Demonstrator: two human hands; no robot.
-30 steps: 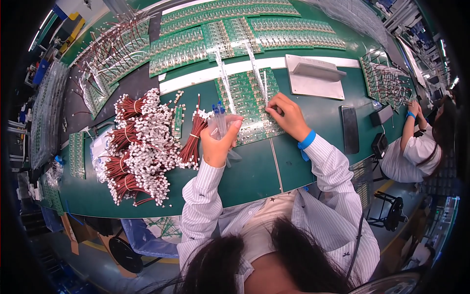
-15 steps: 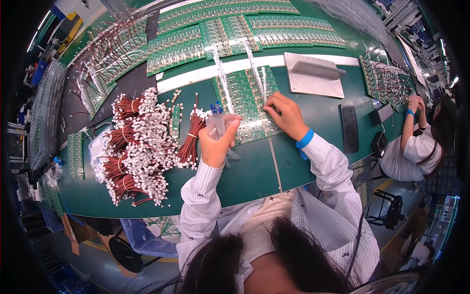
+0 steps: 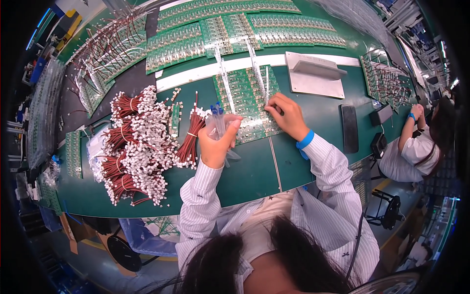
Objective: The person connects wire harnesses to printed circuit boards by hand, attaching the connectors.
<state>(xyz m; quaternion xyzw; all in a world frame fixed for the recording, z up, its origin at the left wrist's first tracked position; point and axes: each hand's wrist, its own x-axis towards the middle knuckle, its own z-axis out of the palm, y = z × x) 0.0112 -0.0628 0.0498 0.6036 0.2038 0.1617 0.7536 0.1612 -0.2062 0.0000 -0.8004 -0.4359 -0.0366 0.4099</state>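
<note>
My left hand (image 3: 219, 140) is closed around several clear plastic tubes (image 3: 218, 122) with blue ends pointing up. It hovers over the lower left edge of a green circuit board panel (image 3: 246, 104). At the panel's right side, my right hand (image 3: 288, 115) pinches the lower end of a thin white strip (image 3: 267, 83), which stretches away over the board. Two longer pale strips, a left one (image 3: 223, 78) and a right one (image 3: 255, 68), run from the panel toward the boards behind it. My fingertips hide where the held strip ends.
Bundles of red-brown wires with white connectors (image 3: 132, 147) are heaped at the left, with a smaller bundle (image 3: 191, 134) nearer me. A metal bracket (image 3: 316, 76) and black phone (image 3: 349, 128) lie right. Rows of boards (image 3: 293, 32) line the back. Another person (image 3: 411, 142) sits far right.
The thin white strip at my right fingertips has shifted slightly to the right. My right hand has barely moved, and my left hand keeps hold of the tubes.
</note>
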